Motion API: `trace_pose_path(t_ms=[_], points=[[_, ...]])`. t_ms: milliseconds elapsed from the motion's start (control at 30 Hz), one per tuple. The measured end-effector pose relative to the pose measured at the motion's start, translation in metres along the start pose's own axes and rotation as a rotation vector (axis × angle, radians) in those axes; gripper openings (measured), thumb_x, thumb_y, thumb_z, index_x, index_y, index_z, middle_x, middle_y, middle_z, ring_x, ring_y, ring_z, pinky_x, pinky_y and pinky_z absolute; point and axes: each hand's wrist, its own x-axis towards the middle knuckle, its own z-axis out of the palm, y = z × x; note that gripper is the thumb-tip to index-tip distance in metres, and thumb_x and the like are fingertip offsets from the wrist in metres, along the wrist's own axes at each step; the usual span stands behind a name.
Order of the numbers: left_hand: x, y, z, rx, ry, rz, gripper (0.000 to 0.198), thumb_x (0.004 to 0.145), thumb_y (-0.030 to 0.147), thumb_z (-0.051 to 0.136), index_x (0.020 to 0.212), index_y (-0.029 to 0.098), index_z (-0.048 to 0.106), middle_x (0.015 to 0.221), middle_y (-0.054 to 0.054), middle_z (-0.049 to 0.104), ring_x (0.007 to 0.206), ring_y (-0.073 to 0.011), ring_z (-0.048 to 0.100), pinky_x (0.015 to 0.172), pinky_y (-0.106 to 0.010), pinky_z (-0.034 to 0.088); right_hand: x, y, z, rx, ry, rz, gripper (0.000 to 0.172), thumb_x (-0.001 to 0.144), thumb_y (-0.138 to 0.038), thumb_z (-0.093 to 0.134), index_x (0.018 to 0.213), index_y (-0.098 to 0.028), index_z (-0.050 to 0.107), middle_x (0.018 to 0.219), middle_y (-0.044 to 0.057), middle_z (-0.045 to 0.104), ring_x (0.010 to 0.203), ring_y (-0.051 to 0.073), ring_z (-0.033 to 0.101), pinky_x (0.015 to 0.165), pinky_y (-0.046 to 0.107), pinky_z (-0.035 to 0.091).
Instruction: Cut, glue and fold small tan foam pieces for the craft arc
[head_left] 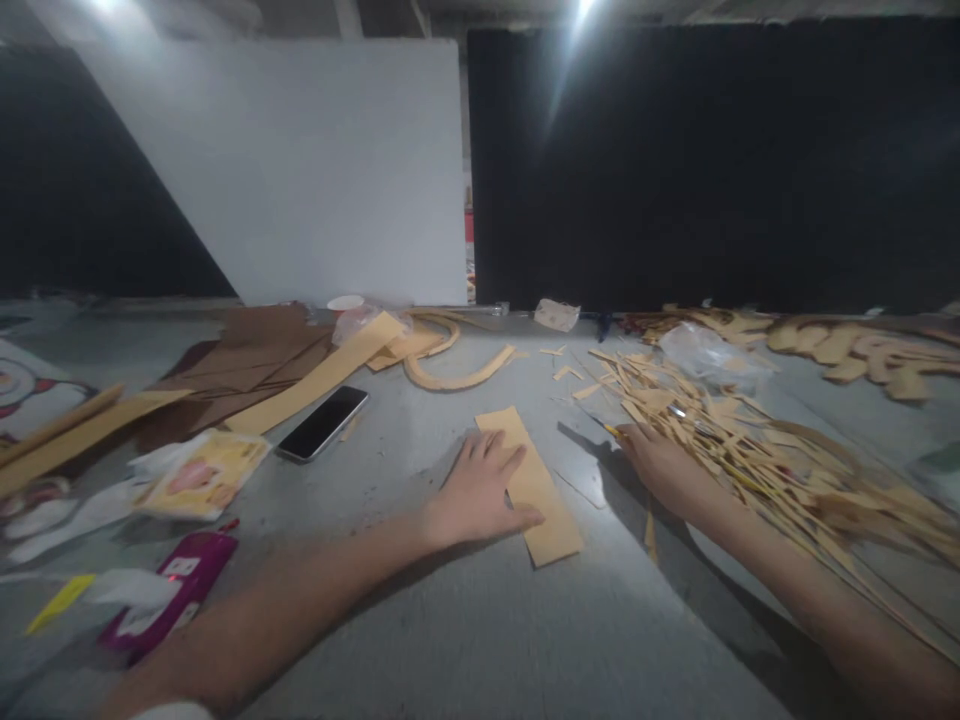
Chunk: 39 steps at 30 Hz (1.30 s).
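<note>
My left hand (480, 490) lies flat with fingers spread on a tan rectangular strip of thin board (541, 500) that rests on the grey table (480, 620). My right hand (660, 465) reaches to the edge of a heap of thin tan offcut slivers (750, 440). Its fingers are curled, and a small yellow-tipped thing shows at the fingertips; I cannot make out what it is.
A black phone (322, 423) lies left of the strip. Brown and tan sheets (255, 365), curved tan cut-outs (457, 375), a yellow packet (202, 475) and a magenta object (176, 590) lie to the left. A clear plastic bag (705, 350) and cut shapes (847, 350) sit at right. White and black panels stand behind.
</note>
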Motion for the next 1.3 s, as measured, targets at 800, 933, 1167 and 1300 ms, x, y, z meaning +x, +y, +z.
trace_pose_path(t_ms=[800,933,1167,1300], points=[[0.041,-0.001,0.015,0.030,0.114,-0.064,0.044,0.106,0.046,0.050,0.134,0.017,0.067,0.137,-0.022,0.063,0.135,-0.0446,0.049,0.118,-0.065,0.033,0.053,-0.110,-0.022,0.507,0.079,-0.014,0.018,0.105,-0.020,0.047,0.117,-0.018,0.061,0.104,0.014,0.073,0.089,0.026,0.069,0.074,0.030,0.045],[0.045,-0.010,0.013,0.013,0.147,-0.046,0.029,0.106,0.034,0.051,0.121,0.018,0.070,0.124,-0.018,0.065,0.126,-0.0390,0.052,0.111,-0.058,0.043,0.047,-0.122,-0.018,0.497,-0.020,0.038,0.014,0.107,-0.024,0.050,0.111,-0.019,0.062,0.094,0.012,0.075,0.083,0.024,0.070,0.068,0.028,0.038],[0.049,-0.031,0.016,-0.185,0.175,0.037,0.034,0.107,0.018,0.042,0.122,0.019,0.072,0.126,-0.013,0.068,0.128,-0.0293,0.057,0.115,-0.047,0.046,0.043,-0.090,-0.042,0.879,0.176,0.229,0.040,0.101,-0.057,0.058,0.082,-0.022,0.058,0.065,0.001,0.059,0.060,0.019,0.055,0.059,0.029,0.036],[0.055,-0.050,0.017,-0.290,0.208,0.051,0.035,0.103,0.010,0.045,0.117,0.021,0.075,0.126,-0.011,0.072,0.123,-0.0250,0.063,0.112,-0.042,0.049,0.034,-0.077,-0.062,1.241,-0.089,0.060,0.056,0.098,-0.069,0.059,0.066,-0.023,0.054,0.056,0.000,0.056,0.053,0.016,0.052,0.057,0.028,0.041]])
